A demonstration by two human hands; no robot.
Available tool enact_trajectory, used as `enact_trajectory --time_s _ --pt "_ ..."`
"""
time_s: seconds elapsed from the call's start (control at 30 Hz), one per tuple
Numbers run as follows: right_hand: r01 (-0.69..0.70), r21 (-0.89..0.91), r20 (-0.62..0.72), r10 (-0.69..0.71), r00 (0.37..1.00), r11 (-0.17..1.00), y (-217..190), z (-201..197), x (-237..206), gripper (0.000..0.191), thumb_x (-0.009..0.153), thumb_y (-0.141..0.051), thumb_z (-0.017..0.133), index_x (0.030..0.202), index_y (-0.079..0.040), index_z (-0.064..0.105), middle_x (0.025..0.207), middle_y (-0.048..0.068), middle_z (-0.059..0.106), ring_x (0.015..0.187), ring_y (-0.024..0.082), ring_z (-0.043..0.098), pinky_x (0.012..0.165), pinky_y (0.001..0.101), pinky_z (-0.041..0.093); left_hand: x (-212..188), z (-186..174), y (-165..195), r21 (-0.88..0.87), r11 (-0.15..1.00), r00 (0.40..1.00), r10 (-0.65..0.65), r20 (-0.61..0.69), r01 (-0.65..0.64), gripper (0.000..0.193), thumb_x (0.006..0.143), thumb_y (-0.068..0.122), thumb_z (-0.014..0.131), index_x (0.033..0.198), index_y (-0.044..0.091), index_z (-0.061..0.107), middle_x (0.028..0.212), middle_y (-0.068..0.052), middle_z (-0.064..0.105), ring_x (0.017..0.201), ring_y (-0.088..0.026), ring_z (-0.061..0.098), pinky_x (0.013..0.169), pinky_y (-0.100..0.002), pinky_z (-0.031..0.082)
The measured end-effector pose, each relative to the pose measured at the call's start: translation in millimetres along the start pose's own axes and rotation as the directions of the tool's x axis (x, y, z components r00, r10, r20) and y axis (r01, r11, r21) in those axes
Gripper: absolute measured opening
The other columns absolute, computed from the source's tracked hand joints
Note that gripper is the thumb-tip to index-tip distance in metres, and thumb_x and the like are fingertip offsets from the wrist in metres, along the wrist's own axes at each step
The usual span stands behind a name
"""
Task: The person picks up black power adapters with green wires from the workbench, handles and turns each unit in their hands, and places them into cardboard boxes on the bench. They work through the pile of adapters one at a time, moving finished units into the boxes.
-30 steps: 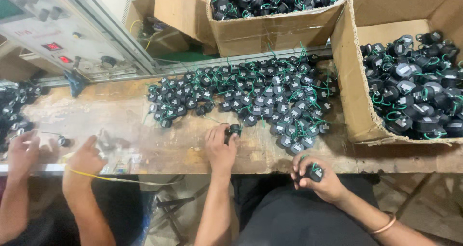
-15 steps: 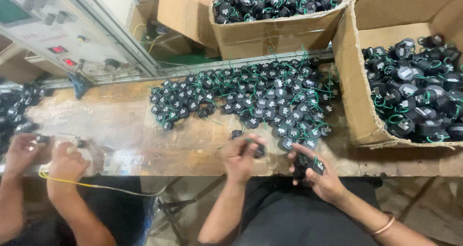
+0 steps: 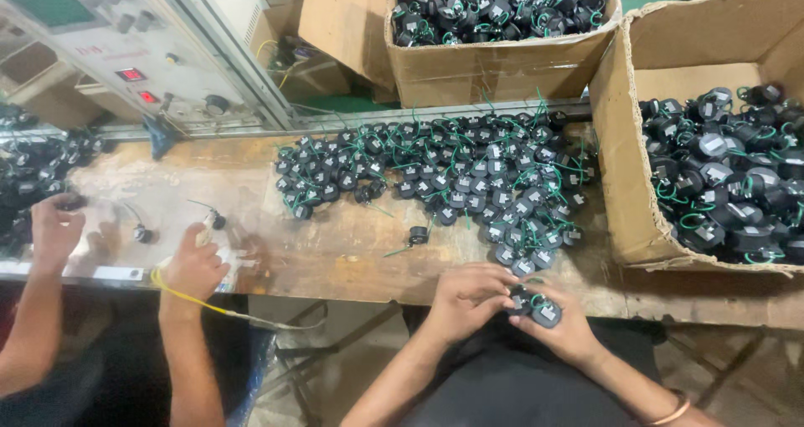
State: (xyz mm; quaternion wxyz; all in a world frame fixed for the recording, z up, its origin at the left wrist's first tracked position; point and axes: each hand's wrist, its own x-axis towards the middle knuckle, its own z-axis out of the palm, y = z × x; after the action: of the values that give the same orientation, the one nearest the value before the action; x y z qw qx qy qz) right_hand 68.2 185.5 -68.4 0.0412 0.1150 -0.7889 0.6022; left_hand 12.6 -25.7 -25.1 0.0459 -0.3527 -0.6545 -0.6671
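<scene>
Worn wooden bench (image 3: 352, 251), heaped at 12 o'clock with black parts (image 3: 452, 167) trailing green leads. Both hands meeting at the near edge: left hand (image 3: 465, 297) pinching a black part (image 3: 521, 300) from 9 o'clock, right hand (image 3: 561, 326) cupping another part (image 3: 546, 313) on curled fingers, kept close, probably for joining. Open box (image 3: 624, 184) at 3 o'clock. Co-worker's hands (image 3: 193, 264) at 9 o'clock.

Both forearms are seen bare, no sleeves. A thin copper-coloured bangle (image 3: 670, 410) is worn on the right wrist. Dark clothing (image 3: 511, 393) is worn below.
</scene>
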Motion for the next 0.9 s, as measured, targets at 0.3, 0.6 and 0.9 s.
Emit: enact_trajectory --time_s 0.3,0.6,0.9 --pt "0.119 -0.052 0.055 -0.117 0.992 0.992 -2.8 -3.3 -0.9 0.045 0.068 -0.011 0.089 0.11 -0.003 0.073 0.112 0.01 0.071 0.106 0.026 0.068 0.092 0.0376 0.053 -10.7 1.5 1.5 0.086 0.993 0.975 -0.056 -0.216 0.077 0.02 0.08 0.005 0.083 0.084 0.003 0.064 0.096 -0.01 0.072 0.092 -0.021 0.07 0.084 -0.034 0.055" --pt "-0.199 0.828 0.081 0.239 0.968 0.524 5.5 -9.6 -13.0 0.048 0.085 -0.011 0.075 0.127 0.003 0.057 0.116 0.018 0.063 0.102 0.029 0.065 0.073 0.0432 0.059 -18.1 -79.1 -16.7 0.758 0.492 0.835 0.106 -0.539 0.427 0.052 0.073 0.02 0.084 0.118 -0.003 0.068 0.111 -0.021 0.068 0.1 -0.042 0.063 0.087 -0.049 0.049" --pt "-0.234 0.835 0.116 0.256 0.96 0.498 0.5 -9.1 -13.5 0.051 0.085 -0.015 0.075 0.128 0.002 0.055 0.117 0.016 0.062 0.104 0.028 0.064 0.074 0.0434 0.058 -15.2 -86.4 -35.2 0.748 0.48 0.879 -0.119 -0.461 0.458 0.029 0.082 0.012 0.076 0.11 0.012 0.075 0.104 -0.008 0.072 0.103 -0.032 0.063 0.091 -0.044 0.05"
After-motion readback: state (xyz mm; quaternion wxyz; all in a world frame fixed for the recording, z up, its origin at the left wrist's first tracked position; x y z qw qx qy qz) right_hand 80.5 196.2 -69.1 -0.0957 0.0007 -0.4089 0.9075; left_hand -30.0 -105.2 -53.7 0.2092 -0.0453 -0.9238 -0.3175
